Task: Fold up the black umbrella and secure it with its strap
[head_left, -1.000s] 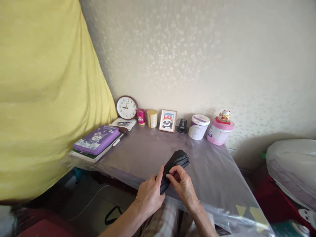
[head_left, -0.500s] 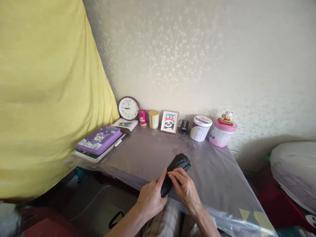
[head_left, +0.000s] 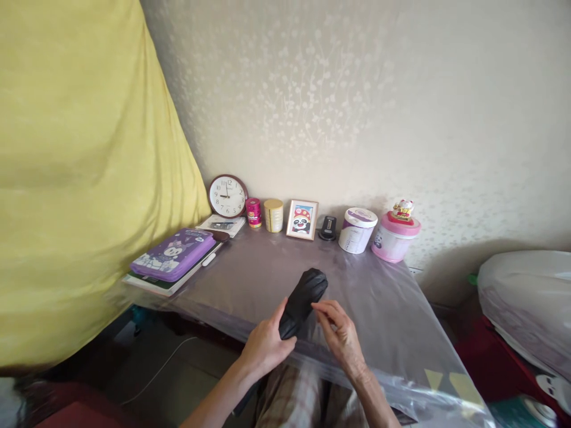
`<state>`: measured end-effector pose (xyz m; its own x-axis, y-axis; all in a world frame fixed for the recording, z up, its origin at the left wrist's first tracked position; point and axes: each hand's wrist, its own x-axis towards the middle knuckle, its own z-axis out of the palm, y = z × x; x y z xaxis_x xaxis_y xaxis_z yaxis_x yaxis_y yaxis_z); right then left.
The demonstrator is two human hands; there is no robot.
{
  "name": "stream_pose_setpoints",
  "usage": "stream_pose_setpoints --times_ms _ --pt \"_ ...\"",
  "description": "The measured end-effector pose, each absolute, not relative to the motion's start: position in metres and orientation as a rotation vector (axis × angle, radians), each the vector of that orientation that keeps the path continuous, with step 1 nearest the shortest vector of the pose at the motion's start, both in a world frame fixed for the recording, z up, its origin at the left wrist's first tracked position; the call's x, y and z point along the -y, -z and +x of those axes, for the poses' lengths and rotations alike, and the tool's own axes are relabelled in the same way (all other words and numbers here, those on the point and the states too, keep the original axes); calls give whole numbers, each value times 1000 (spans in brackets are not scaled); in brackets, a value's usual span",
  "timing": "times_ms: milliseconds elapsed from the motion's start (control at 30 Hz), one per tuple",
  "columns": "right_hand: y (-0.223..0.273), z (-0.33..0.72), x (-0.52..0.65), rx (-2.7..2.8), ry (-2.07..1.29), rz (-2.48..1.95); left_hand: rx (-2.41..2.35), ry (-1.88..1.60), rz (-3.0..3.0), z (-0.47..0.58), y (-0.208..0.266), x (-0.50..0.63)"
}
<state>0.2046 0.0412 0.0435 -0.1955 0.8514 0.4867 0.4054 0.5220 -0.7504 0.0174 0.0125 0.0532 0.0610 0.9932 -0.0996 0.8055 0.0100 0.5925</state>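
A black folded umbrella (head_left: 304,300) is tilted over the front edge of the table, its rounded end pointing away from me. My left hand (head_left: 266,345) is wrapped around its lower part, thumb along the near side. At the umbrella's right side, my right hand (head_left: 339,334) has thumb and forefinger pinched together, the tips at the cloth's edge. Whatever lies between those fingertips is too small to make out. The lower end of the umbrella is hidden by my left hand.
On the plastic-covered table (head_left: 366,309), a purple case (head_left: 173,254) lies on books at left. Along the wall stand a clock (head_left: 228,196), a pink canister (head_left: 253,213), a yellow canister (head_left: 273,215), a picture frame (head_left: 302,220), a white tub (head_left: 357,230) and a pink tub (head_left: 395,241).
The umbrella has turned in my left hand, and its cloth looks smoother and tighter. My right hand has moved from on top of it to its right side.
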Motion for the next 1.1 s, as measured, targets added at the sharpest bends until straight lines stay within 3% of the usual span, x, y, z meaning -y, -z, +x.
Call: stream_pose_setpoints --times_ms 167,267,733,1100 --pt "-4 222 -53 1515 -1086 -1308 -1754 -550 1637 15 -49 -22" --pt "7 217 -52 1530 -1225 -1308 -1859 -500 1688 18 -44 -29" --pt "32 206 -63 1427 -1247 -1280 -2046 -195 2040 26 -28 -46" --pt "38 208 -61 1333 -1297 -1232 -2064 -106 1981 4 -26 -11"
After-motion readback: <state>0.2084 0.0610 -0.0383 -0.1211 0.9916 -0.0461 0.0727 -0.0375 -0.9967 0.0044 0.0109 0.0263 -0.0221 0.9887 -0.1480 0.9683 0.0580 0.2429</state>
